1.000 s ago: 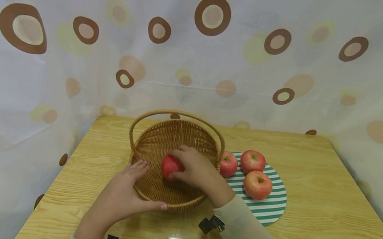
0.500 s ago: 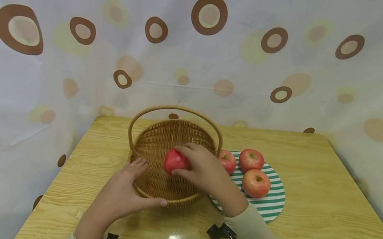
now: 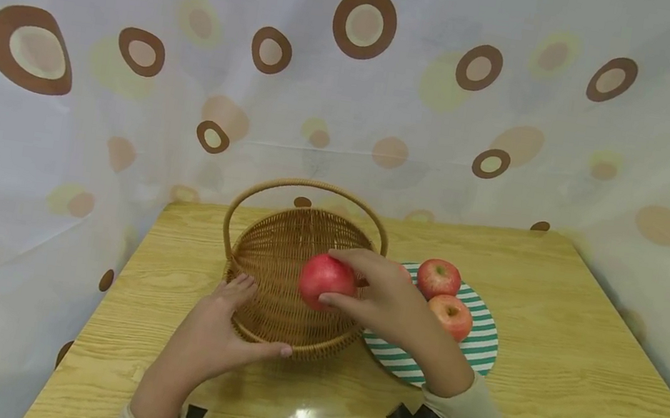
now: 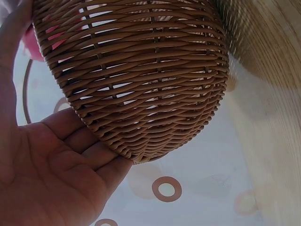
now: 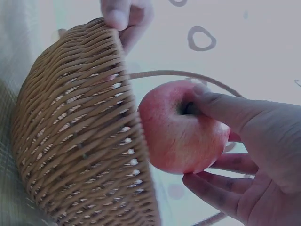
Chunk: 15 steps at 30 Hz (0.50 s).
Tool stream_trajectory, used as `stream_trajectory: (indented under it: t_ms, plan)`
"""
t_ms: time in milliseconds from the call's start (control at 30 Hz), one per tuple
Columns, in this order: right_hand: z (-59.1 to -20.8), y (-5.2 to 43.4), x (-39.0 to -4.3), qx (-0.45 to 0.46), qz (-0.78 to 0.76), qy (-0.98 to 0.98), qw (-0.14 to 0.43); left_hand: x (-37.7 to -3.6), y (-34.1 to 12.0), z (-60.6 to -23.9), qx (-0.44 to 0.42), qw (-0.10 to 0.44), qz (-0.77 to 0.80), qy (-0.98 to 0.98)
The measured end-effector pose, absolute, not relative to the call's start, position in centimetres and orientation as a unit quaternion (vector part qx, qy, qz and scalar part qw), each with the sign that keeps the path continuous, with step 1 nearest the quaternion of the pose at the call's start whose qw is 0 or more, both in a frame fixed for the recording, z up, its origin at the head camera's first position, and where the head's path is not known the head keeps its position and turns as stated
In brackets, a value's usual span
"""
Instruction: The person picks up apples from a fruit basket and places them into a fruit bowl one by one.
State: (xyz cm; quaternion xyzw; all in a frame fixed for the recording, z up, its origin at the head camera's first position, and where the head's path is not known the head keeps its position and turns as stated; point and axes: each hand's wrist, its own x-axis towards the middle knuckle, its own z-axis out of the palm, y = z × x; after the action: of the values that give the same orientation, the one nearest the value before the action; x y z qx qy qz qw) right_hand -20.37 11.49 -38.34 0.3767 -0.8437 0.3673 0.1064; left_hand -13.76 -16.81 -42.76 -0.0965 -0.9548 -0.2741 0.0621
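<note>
A round wicker basket (image 3: 280, 230) with a hoop handle stands on the wooden table (image 3: 570, 417). My right hand (image 3: 386, 303) grips a red apple (image 3: 324, 280) between thumb and fingers, above the basket's right half. In the right wrist view the apple (image 5: 181, 127) hangs clear of the basket's wall (image 5: 80, 150). My left hand (image 3: 221, 336) rests against the basket's near left side, thumb along the front rim. The left wrist view shows that palm (image 4: 56, 174) and its fairly straight fingers lying on the woven wall (image 4: 150, 80).
A green-and-white striped round mat (image 3: 477, 346) lies just right of the basket with two red apples (image 3: 438, 277) (image 3: 451, 315) on it; my right hand hides its left part. A spotted curtain (image 3: 61, 125) surrounds the table's back and sides.
My right hand has lifted the apple from the basket's bottom, up and to the right. The left hand has stayed on the basket.
</note>
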Motion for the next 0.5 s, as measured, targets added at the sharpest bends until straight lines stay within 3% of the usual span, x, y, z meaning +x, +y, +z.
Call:
stream_trajectory:
  t_ms: [500]
  plan:
    - [-37.6,16.1,-18.8,0.336,0.429,-0.828,0.132,-14.0,-16.7,-42.7,-0.097,0.060,-0.287,-0.951]
